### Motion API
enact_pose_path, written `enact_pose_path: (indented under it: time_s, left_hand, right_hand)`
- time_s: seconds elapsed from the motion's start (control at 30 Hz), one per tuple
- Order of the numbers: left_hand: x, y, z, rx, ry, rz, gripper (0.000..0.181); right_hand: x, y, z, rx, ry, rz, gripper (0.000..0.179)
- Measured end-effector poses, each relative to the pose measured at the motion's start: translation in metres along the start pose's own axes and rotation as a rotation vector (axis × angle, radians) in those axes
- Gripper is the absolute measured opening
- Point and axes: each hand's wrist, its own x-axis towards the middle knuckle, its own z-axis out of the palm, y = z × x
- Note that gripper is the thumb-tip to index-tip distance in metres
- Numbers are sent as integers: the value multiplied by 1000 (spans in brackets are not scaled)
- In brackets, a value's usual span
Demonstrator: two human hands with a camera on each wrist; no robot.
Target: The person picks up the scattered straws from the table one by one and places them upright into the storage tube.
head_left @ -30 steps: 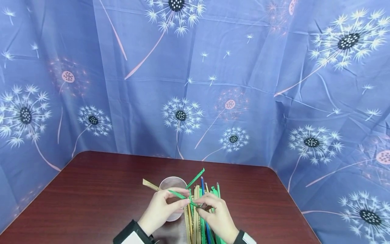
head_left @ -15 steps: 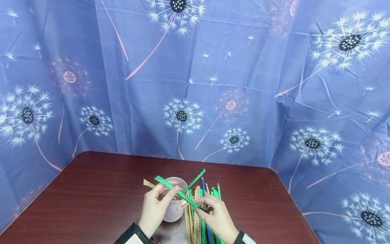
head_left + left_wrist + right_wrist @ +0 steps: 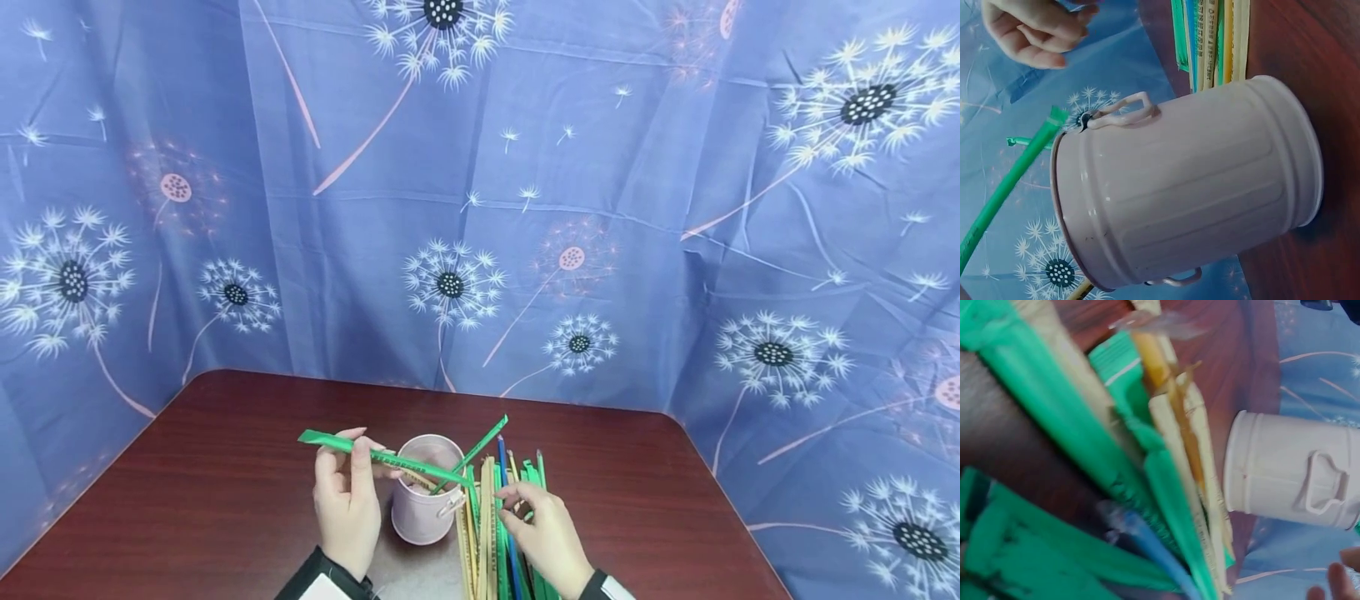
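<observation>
In the head view my left hand (image 3: pixel 347 500) pinches a long green wrapped straw (image 3: pixel 427 468) and holds it nearly level, its right end over the mouth of a pale pink metal bucket (image 3: pixel 422 518). Inside the bucket lean another green wrapped straw (image 3: pixel 486 442) and a beige one (image 3: pixel 422 478). My right hand (image 3: pixel 543 537) hovers over the pile of wrapped straws (image 3: pixel 487 550), fingers loosely bent, nothing held. The left wrist view shows the held green straw (image 3: pixel 1007 184) beside the bucket's rim. Most of the left hand is out of that view.
Green, beige, yellow and blue wrapped straws lie side by side right of the bucket. Small handles (image 3: pixel 1125 112) jut from the bucket's sides. The dark red-brown table (image 3: pixel 225 483) ends at a blue dandelion-print curtain (image 3: pixel 337 275).
My right hand has let go of the green straw, which both hands held half a second ago. My left hand has carried it left, and more of the bucket shows.
</observation>
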Motion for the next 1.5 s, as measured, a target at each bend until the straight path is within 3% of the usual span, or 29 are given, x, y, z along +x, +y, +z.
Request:
enact_pose_path:
  time_s: [0.13,0.27,0.4,0.53,0.6,0.77,0.83,0.93,1.0,1.2,1.5]
  left_hand:
    - [-3,-3,2,-103,21,28,22]
    - [-2,-6,2,-203,5,130,17]
    - [3,-8,0,-250,8,202,17]
    - [5,-9,-2,-198,13,202,18]
    - [4,-9,-3,-119,12,169,19]
    - [0,-11,-6,207,4,108,18]
    - [-1,-12,-6,306,-15,142,17]
    - [-2,-15,-8,384,-69,214,21]
    - [-4,-18,-9,415,-108,256,24]
    - [-10,-30,-14,455,-174,267,28]
    - [-16,-38,-20,442,-187,170,17]
  right_hand:
    - [-4,9,0,-165,-39,26,19]
    - [-7,21,2,-344,-78,63,24]
    - [-9,34,2,-408,-105,150,28]
    - [-11,45,-1,-427,-117,219,33]
    - [-12,49,-3,-420,-123,231,34]
    - [-11,54,-6,-363,-140,233,34]
    - [-11,56,-7,-352,-131,223,33]
    - [-12,58,-7,-370,-86,192,32]
    - [-12,60,-7,-390,-61,176,32]
    - [-12,63,-8,-395,-40,189,36]
    - [-9,64,-9,-410,-47,253,34]
